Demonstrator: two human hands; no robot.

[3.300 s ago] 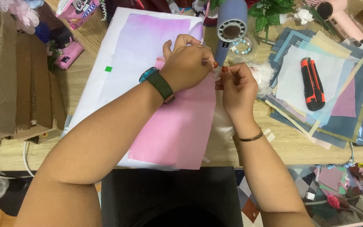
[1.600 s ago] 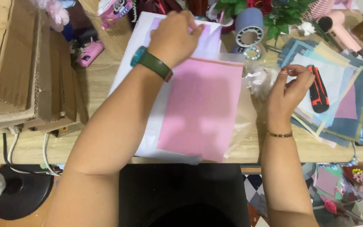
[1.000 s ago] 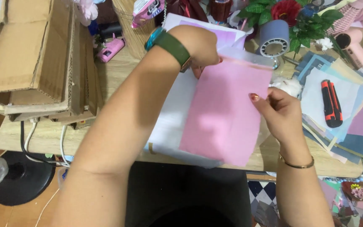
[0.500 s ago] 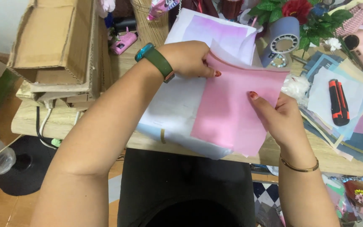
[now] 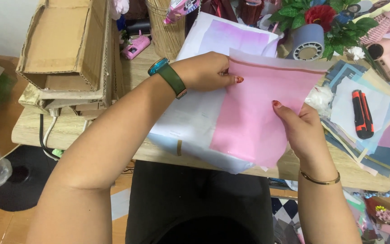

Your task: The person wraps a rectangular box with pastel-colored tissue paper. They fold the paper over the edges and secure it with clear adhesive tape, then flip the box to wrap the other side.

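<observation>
I hold a pink sheet point(image 5: 258, 113) inside a clear plastic sleeve, lifted a little off the wooden table point(image 5: 32, 129). My left hand point(image 5: 206, 71), with a green watch on its wrist, pinches the sheet's upper left corner. My right hand point(image 5: 301, 129), wearing a thin gold bracelet, grips the sheet's right edge from below. Under the sheet lies a stack of white and pale purple paper packs point(image 5: 195, 113) that reaches over the table's front edge.
Folded cardboard boxes point(image 5: 66, 49) are piled at the left. At the right a red and black utility knife point(image 5: 362, 113) rests on blue and white paper sheets point(image 5: 384, 135). A grey roll point(image 5: 308, 43), artificial flowers point(image 5: 323, 13) and a wicker holder point(image 5: 165, 31) stand at the back.
My hands left a small item, reached across the pink sheet and took it by both sides. The sheet has come up off the stack and the view has shifted left.
</observation>
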